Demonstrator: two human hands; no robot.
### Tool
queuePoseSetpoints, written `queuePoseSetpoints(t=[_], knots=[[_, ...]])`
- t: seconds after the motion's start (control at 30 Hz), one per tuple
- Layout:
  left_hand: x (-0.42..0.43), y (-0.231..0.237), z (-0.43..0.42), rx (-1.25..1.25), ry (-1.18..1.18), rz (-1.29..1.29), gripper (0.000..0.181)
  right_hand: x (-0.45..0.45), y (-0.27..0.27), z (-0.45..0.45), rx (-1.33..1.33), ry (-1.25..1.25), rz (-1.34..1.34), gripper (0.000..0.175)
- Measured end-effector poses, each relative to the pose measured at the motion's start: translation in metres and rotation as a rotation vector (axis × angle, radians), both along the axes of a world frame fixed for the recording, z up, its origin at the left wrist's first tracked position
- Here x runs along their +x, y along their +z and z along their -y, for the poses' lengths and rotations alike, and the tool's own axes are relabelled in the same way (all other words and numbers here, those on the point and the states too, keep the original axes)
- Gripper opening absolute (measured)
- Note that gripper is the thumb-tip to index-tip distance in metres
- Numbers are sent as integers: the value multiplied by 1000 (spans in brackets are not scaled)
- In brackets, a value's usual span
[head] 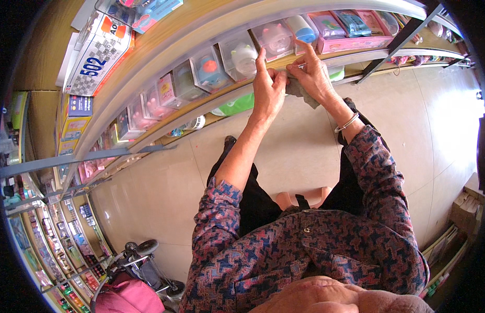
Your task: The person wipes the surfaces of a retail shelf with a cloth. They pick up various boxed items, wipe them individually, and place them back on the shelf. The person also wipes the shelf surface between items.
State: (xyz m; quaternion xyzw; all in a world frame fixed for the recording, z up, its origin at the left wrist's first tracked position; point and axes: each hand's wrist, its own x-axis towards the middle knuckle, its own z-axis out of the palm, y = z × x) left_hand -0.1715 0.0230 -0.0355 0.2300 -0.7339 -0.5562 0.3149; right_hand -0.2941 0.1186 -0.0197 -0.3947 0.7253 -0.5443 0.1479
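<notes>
Both my hands are raised close together at the edge of a shelf of boxed goods. My left hand pinches one end of a crumpled grey-green cloth between thumb and fingers, its index finger pointing up. My right hand grips the same cloth, which hangs down below its fingers; this index finger is raised too. Beyond my fingertips stand a clear box with a pink animal-shaped item and a box with a white and blue cylinder. A clear box with a white-green item is left of them.
A glue carton stands on the upper shelf at the left. Metal shelf uprights cross the rack. A green package lies on the lowest shelf. A stroller with a pink canopy is at the lower left, cardboard boxes at the right.
</notes>
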Motion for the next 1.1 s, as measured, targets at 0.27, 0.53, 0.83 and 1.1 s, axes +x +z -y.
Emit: queuePoseSetpoints(t=[0.27,0.53,0.83,1.1], knots=[[-4,6,2,18,46,10,64,-8,-6,8,-33,99,148,64],[-4,36,14,-471,244,25,32,-19,-9,13,-141,177,450,58],[-31,68,53,-982,237,229,55,-6,2,8,-77,221,531,50],[-70,90,96,-692,-242,708,119,-16,7,-7,-64,250,442,42]])
